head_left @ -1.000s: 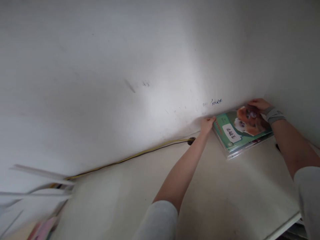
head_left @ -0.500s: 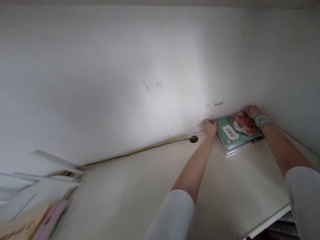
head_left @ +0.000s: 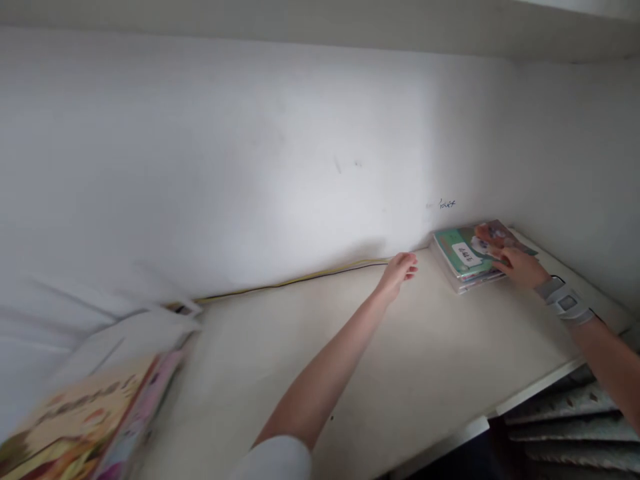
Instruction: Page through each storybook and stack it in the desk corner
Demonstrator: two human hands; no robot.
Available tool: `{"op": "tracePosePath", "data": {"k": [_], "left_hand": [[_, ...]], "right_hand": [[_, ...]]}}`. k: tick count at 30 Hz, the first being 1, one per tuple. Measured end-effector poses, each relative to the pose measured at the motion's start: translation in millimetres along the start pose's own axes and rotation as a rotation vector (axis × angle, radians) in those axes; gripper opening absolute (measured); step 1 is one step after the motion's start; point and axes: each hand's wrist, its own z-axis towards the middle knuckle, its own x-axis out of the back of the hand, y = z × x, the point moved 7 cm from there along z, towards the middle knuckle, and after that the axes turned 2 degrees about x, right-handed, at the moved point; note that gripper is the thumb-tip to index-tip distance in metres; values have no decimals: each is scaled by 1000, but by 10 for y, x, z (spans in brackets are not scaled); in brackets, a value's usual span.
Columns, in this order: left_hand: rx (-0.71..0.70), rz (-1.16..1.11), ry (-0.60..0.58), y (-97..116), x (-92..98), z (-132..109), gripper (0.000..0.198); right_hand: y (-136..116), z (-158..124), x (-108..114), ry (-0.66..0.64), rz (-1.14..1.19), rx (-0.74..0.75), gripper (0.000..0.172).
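Observation:
A small stack of books (head_left: 467,250), the top one with a green cover, a white label and a brown-and-white animal picture, lies flat against the back wall at the right. My right hand (head_left: 523,267), with a grey watch on its wrist, is over the front right part of the stack; its fingertips are at the cover and it is not wrapped round the books. To the left of the stack, apart from it, my left hand (head_left: 400,269) hovers near the wall with loosely bent fingers and nothing in them.
Yellow and black cables (head_left: 295,280) run along the back edge of the white desktop (head_left: 280,360). More books (head_left: 95,407) and a blurred white rack (head_left: 170,313) stand at the left. Overhead is a shelf (head_left: 300,27); patterned slatted objects (head_left: 575,413) show below the desk's front right edge.
My left hand has let go of the stack's left side and moved left. My right hand has come forward from the far corner to the front of the stack. The view has shifted.

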Motion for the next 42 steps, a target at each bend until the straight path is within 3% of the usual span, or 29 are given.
{"op": "tracePosePath", "data": {"k": [3, 6, 9, 12, 14, 16, 18, 22, 26, 29, 33, 36, 38, 42], "left_hand": [[-100, 192, -212, 31, 309, -645, 35], [-169, 432, -234, -56, 732, -1162, 36], [-217, 714, -88, -209, 1220, -1482, 34], [-223, 1155, 197, -369, 1698, -1704, 38], [-76, 1390, 322, -545, 1960, -1817, 51], [123, 1481, 327, -754, 2129, -1904, 66], [213, 1494, 289, -892, 2162, -1966, 72], [136, 1515, 291, -887, 2028, -2014, 51], [92, 1526, 277, -823, 1950, -2021, 35], [93, 1528, 281, -799, 1991, -2014, 32], [68, 1522, 360, -775, 2114, -2007, 27], [53, 1458, 495, -765, 2248, -2010, 44], [51, 1388, 512, -791, 2305, -1992, 50], [0, 1241, 497, -808, 2360, -1956, 29]], "right_hand": [[-8, -74, -150, -12, 78, -57, 45], [-8, -32, -190, 16, 69, -69, 45], [-54, -19, -142, 19, 47, -52, 47], [-223, -107, -72, 72, 2, -54, 42], [-466, -221, -92, 111, -32, -47, 39], [-867, -368, -210, 89, 18, 31, 34], [-1419, -548, -399, -31, 115, 210, 27], [-2425, -884, -600, -161, 142, 473, 22], [-2949, -967, -602, -156, 159, 542, 24], [-3097, -973, -607, -154, 132, 573, 24], [-3097, -1009, -628, -144, 145, 567, 24], [-3047, -1038, -657, -141, 194, 547, 25], [-3010, -1039, -676, -145, 240, 526, 26], [-2958, -1011, -673, -141, 353, 489, 27]]}}
